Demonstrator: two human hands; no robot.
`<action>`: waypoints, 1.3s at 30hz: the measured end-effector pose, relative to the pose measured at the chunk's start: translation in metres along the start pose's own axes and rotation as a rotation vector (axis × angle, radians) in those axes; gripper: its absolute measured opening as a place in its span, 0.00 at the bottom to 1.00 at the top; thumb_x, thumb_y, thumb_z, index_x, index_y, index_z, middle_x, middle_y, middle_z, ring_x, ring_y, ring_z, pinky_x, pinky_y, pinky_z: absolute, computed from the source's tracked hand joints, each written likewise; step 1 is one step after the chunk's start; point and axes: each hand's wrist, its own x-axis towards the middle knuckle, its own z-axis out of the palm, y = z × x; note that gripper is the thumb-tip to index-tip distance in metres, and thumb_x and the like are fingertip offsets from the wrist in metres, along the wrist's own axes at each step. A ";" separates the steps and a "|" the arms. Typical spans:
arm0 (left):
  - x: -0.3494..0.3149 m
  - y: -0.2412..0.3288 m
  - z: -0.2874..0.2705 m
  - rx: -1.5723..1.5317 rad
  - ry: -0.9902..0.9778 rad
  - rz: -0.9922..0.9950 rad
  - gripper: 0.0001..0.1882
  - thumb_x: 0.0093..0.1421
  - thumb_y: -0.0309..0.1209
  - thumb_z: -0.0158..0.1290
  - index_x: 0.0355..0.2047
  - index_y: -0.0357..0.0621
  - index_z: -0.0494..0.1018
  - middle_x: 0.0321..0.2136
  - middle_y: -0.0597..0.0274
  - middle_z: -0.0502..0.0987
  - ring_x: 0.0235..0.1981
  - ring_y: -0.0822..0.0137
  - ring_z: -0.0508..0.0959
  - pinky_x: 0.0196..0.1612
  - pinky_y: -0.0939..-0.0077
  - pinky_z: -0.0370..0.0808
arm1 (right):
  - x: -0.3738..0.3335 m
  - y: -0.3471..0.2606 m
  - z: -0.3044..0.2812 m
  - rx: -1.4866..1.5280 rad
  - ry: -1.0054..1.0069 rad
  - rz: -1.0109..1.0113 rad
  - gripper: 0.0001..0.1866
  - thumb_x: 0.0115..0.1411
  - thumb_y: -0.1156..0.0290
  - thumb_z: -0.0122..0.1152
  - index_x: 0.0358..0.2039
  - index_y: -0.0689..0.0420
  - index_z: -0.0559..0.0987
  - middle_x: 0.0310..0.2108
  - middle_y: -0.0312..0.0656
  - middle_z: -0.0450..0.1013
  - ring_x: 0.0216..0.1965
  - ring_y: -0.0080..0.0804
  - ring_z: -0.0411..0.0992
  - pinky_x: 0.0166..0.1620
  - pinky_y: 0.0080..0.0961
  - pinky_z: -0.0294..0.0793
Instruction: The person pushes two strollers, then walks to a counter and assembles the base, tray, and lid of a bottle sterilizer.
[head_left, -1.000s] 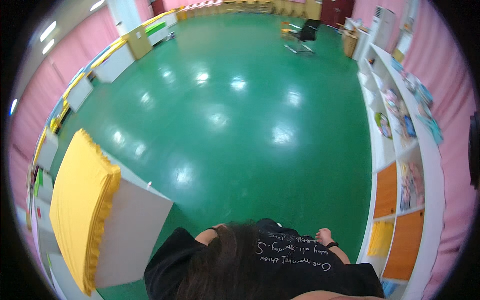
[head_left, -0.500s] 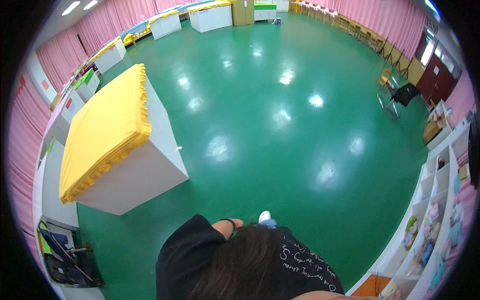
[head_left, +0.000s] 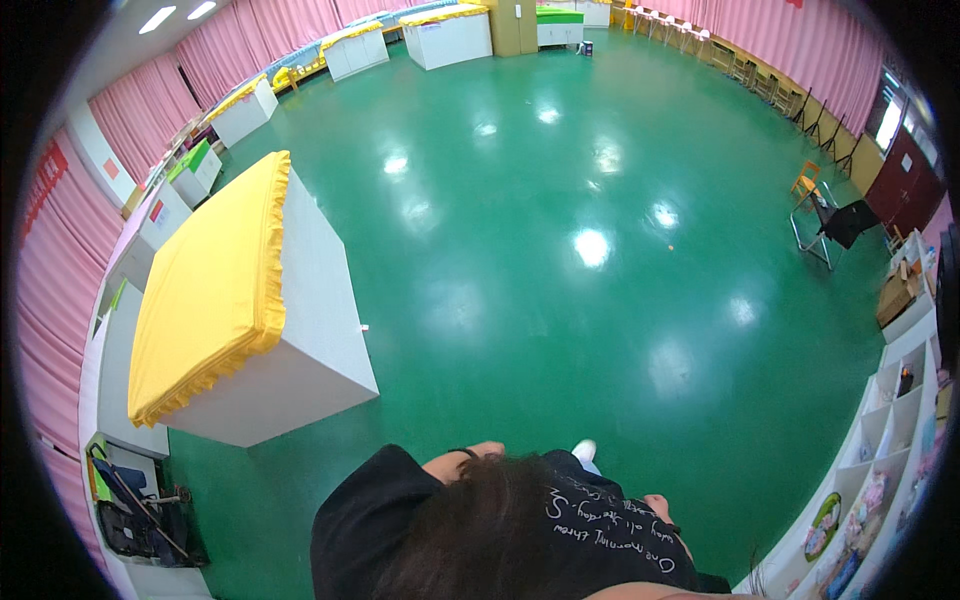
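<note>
My left hand shows past the dark hair, in front of my black short-sleeved shirt, with a dark band at the wrist. To the right of the shirt, my right hand hangs low, also with a dark band at its wrist. Both hands are small in the picture and partly covered, so I cannot make out how their fingers lie or anything in them. Neither hand touches any furniture. One white shoe stands on the green floor between them.
At left stands a white cabinet under a yellow ruffled cover. A folded stroller is by the left wall. White shelves with toys line the right side. A black folding chair and a small wooden chair stand farther back.
The room has shifted slightly rightward and down in the picture. My right hand has come into sight beside the shirt. The visible shoe appears farther right.
</note>
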 end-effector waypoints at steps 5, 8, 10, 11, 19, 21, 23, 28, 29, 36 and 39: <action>-0.009 -0.048 -0.028 -0.177 0.021 -0.395 0.12 0.49 0.33 0.47 0.26 0.35 0.74 0.22 0.51 0.74 0.28 0.58 0.74 0.32 0.65 0.70 | 0.103 -0.075 -0.030 -0.379 -0.205 -0.066 0.09 0.53 0.70 0.49 0.33 0.61 0.71 0.24 0.45 0.72 0.20 0.37 0.71 0.21 0.33 0.70; 0.008 -0.056 -0.069 -0.239 0.102 -0.543 0.12 0.49 0.35 0.48 0.24 0.38 0.74 0.22 0.56 0.74 0.27 0.60 0.74 0.31 0.65 0.70 | 0.173 -0.144 -0.060 -0.987 -0.339 -0.346 0.09 0.51 0.71 0.50 0.30 0.63 0.72 0.24 0.48 0.73 0.20 0.39 0.72 0.22 0.35 0.70; 0.029 -0.053 -0.104 -0.270 0.171 -0.600 0.12 0.49 0.36 0.48 0.24 0.39 0.74 0.21 0.59 0.74 0.26 0.62 0.74 0.30 0.65 0.69 | 0.221 -0.201 -0.071 -1.361 -0.331 -0.611 0.09 0.49 0.72 0.50 0.29 0.64 0.73 0.24 0.49 0.73 0.20 0.41 0.72 0.23 0.36 0.69; 0.047 -0.048 -0.125 -0.282 0.215 -0.608 0.12 0.49 0.36 0.48 0.23 0.40 0.75 0.21 0.60 0.74 0.26 0.63 0.73 0.30 0.65 0.69 | 0.264 -0.218 -0.079 -1.191 -0.254 -0.554 0.09 0.50 0.71 0.50 0.30 0.63 0.73 0.24 0.48 0.73 0.20 0.40 0.72 0.22 0.36 0.69; 0.169 -0.014 -0.247 -0.424 0.533 -0.615 0.12 0.49 0.40 0.48 0.21 0.46 0.75 0.20 0.70 0.74 0.24 0.69 0.72 0.28 0.65 0.68 | 0.381 -0.462 -0.027 -0.311 -0.106 -0.216 0.13 0.56 0.70 0.45 0.41 0.61 0.67 0.24 0.42 0.71 0.19 0.30 0.72 0.17 0.27 0.69; 0.186 -0.023 -0.272 -0.469 0.489 -0.525 0.12 0.49 0.40 0.48 0.23 0.46 0.75 0.21 0.69 0.74 0.25 0.68 0.72 0.30 0.66 0.68 | 0.393 -0.516 0.010 -0.299 -0.212 -0.195 0.13 0.57 0.70 0.45 0.42 0.60 0.67 0.26 0.42 0.72 0.21 0.30 0.72 0.17 0.27 0.69; 0.198 -0.043 -0.305 -0.486 0.423 -0.494 0.12 0.49 0.40 0.48 0.25 0.46 0.75 0.23 0.68 0.74 0.26 0.67 0.73 0.31 0.66 0.68 | 0.412 -0.547 0.034 -0.356 -0.272 -0.253 0.13 0.56 0.69 0.46 0.40 0.60 0.69 0.26 0.42 0.73 0.21 0.31 0.73 0.20 0.28 0.71; 0.210 -0.132 -0.366 -0.548 0.394 -0.609 0.13 0.50 0.39 0.48 0.29 0.45 0.75 0.27 0.66 0.75 0.28 0.64 0.73 0.34 0.66 0.69 | 0.439 -0.664 0.073 -0.697 -0.470 -0.329 0.16 0.49 0.60 0.56 0.28 0.62 0.78 0.28 0.46 0.76 0.31 0.31 0.74 0.36 0.27 0.72; 0.210 -0.150 -0.386 -0.548 0.394 -0.632 0.13 0.50 0.39 0.48 0.30 0.45 0.75 0.27 0.65 0.75 0.29 0.64 0.73 0.34 0.67 0.69 | 0.439 -0.695 0.071 -0.741 -0.454 -0.271 0.13 0.53 0.64 0.52 0.32 0.61 0.75 0.28 0.44 0.75 0.27 0.31 0.74 0.30 0.30 0.72; 0.238 -0.244 -0.535 -0.526 0.433 -0.645 0.16 0.51 0.39 0.47 0.36 0.45 0.74 0.32 0.61 0.76 0.32 0.60 0.74 0.39 0.67 0.70 | 0.553 -0.831 0.098 -0.304 -0.109 -0.302 0.10 0.56 0.69 0.45 0.37 0.58 0.68 0.24 0.40 0.71 0.21 0.29 0.71 0.21 0.31 0.70; 0.264 -0.276 -0.598 -0.515 0.506 -0.611 0.17 0.51 0.39 0.47 0.39 0.44 0.74 0.34 0.60 0.76 0.34 0.58 0.74 0.40 0.68 0.70 | 0.584 -0.887 0.120 -0.358 -0.232 -0.248 0.09 0.57 0.69 0.46 0.37 0.58 0.68 0.24 0.41 0.71 0.22 0.30 0.72 0.23 0.29 0.71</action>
